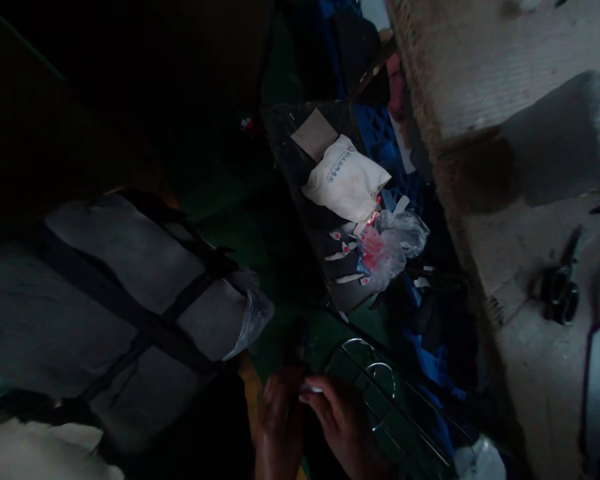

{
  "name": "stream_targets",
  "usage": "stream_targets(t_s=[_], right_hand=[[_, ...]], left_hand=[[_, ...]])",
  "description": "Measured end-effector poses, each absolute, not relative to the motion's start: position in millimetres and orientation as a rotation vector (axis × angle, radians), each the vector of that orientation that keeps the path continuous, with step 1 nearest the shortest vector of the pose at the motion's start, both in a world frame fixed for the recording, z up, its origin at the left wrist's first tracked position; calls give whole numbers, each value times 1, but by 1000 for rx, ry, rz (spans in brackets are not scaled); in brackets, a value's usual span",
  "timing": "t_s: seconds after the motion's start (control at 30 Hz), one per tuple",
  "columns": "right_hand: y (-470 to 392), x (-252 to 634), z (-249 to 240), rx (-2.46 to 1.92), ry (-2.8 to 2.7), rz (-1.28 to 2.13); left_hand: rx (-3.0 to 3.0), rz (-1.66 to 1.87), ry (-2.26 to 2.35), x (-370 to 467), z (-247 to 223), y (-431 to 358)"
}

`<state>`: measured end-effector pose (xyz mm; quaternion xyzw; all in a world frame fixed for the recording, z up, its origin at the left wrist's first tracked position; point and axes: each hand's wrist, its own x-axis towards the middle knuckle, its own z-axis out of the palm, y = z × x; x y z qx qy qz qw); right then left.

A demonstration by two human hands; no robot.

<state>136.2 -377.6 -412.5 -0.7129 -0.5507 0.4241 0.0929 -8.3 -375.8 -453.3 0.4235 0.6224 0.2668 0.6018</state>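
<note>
Both my hands are low in the middle of the dim head view, close together. My right hand (337, 417) pinches a small whitish piece (311, 388) between thumb and fingers. My left hand (281, 407) is beside it with its fingers curled; what it holds, if anything, is hidden in the dark. Beyond them, a white cloth bag (349, 177) with printing lies on a dark board (314, 223). Crumpled clear plastic (400, 240) and several small paper scraps (347, 257) are next to the bag.
A large grey bundle (130, 293) with dark straps fills the left. On the right, a worn cardboard surface (510, 267) carries black-handled scissors (563, 290) and a grey wrapped block (555, 143). A wire rack (375, 380) and blue crates (380, 137) are between.
</note>
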Motion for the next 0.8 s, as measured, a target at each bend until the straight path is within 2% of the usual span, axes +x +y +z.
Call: stream_targets(t_s=[0.1, 0.17, 0.5, 0.8], right_hand=[[-385, 150, -441, -2180, -1598, 982], [-388, 156, -455, -2195, -1605, 928], [-384, 158, -478, -2181, -1517, 1080], [-417, 163, -485, -2224, -1241, 1010]], left_hand=[[1143, 750, 1318, 16, -482, -372], [1145, 792, 1255, 27, -498, -373], [722, 771, 1208, 30, -526, -389], [682, 678, 1279, 22, -529, -371]])
